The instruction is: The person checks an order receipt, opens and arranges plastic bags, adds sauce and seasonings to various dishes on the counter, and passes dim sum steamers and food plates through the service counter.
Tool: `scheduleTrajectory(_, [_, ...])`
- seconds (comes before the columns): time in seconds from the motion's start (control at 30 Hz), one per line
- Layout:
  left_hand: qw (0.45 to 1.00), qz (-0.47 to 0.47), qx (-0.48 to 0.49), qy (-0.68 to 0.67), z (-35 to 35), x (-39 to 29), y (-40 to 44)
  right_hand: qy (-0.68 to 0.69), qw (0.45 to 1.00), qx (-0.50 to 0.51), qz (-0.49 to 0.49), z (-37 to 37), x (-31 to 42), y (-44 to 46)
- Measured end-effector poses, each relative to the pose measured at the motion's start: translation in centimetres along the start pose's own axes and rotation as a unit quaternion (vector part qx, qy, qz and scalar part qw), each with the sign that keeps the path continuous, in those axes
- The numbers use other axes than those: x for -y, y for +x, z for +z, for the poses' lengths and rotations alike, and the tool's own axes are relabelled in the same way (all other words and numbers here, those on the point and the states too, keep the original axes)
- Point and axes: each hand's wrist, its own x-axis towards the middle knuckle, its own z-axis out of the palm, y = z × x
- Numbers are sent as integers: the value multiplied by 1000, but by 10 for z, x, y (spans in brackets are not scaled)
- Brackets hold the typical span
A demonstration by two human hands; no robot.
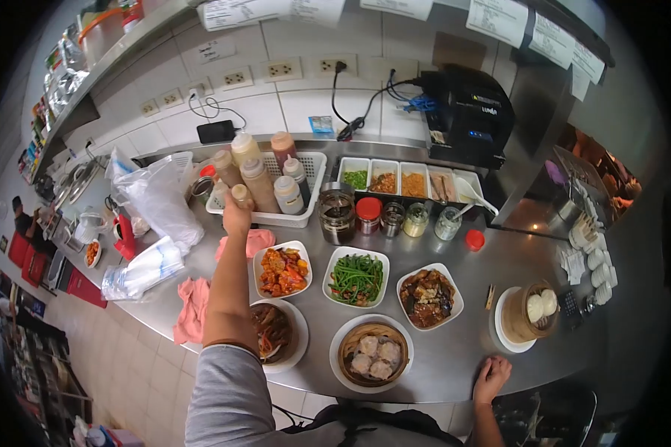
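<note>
My left hand reaches to the near side of a white plastic basket, its fingers closed round a small squeeze bottle with a tan top. Other sauce bottles stand upright in the basket beside it. Below my left forearm is a dish of dark sauced food, partly hidden by the arm. My right hand rests at the counter's front edge with fingers curled in and nothing visible in them. Nearest to it is a bamboo steamer with white buns on a white plate.
Mid-counter stand bowls of orange sauced pieces, green beans and eggplant, plus a dumpling steamer. Behind them are jars, topping trays and a black printer. Pink cloths and plastic bags lie left.
</note>
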Motion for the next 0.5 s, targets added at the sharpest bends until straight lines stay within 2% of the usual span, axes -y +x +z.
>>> scheduleTrajectory(0.07, [992,69,-102,0,25,25,11,-4,1000,1,-4,1,-3,0])
scheduleTrajectory(0.1, [967,149,-206,31,18,-5,0,-9,1000,-1,-6,2,-3,0])
scheduleTrajectory(0.2, [967,218,-122,52,7,-67,-22,-15,1000,-1,-11,5,-4,0])
scheduleTrajectory(0.27, [963,264,7,-52,25,-95,-33,-18,1000,3,-9,3,-2,1])
scheduleTrajectory(0.33, [948,281,135,64,41,-123,-47,-20,1000,6,-7,2,2,2])
scheduleTrajectory(0.43, [946,249,145,151,68,-137,-57,-14,1000,-2,-10,2,1,2])
scheduleTrajectory(0.5, [938,274,143,156,78,-140,-57,-8,1000,-8,-11,1,-1,2])
